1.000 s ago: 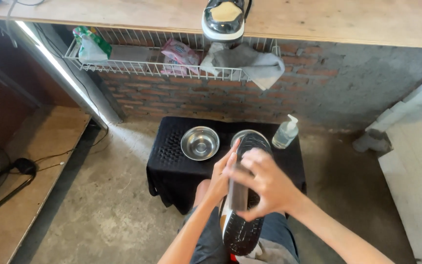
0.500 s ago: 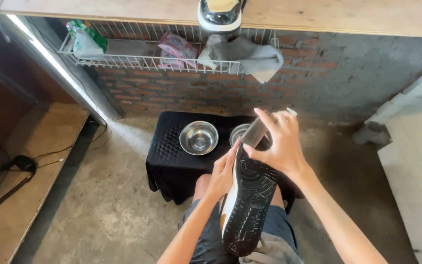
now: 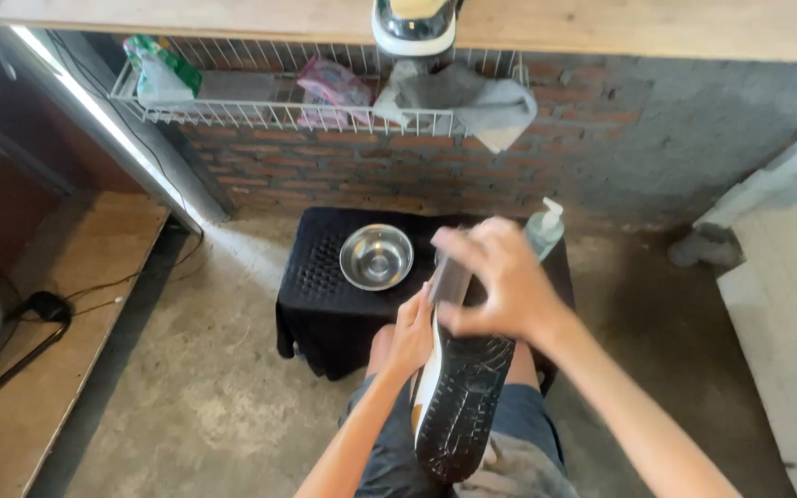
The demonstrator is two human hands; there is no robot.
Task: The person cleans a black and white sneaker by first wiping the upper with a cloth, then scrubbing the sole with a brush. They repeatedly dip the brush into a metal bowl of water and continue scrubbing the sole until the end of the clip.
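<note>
Sneaker held sole-up over the lap

Sneaker (image 3: 458,392) gripped between both hands, black tread facing the camera, white side along its left edge, toe end nearer the stool. Left hand (image 3: 410,334) wrapped against the white side, fingers closed on it. Right hand (image 3: 500,281) curled over the upper end of the sole, fingers bent and blurred, perhaps pinching something small, though too smeared to tell. Rests above the knees and grey shorts (image 3: 509,433), with grey cloth (image 3: 509,470) bunched just beneath the heel.

Ahead, black perforated stool (image 3: 320,286) on the concrete floor, carrying a steel bowl (image 3: 376,257) and a clear pump bottle (image 3: 544,231) partly hidden behind the right hand. Above, white wire shelf (image 3: 232,115) on the brick wall with a green packet (image 3: 160,74), a pink packet (image 3: 334,88) and a grey rag (image 3: 472,97) draped over its rail. Second shoe (image 3: 414,23) on the wooden counter
</note>
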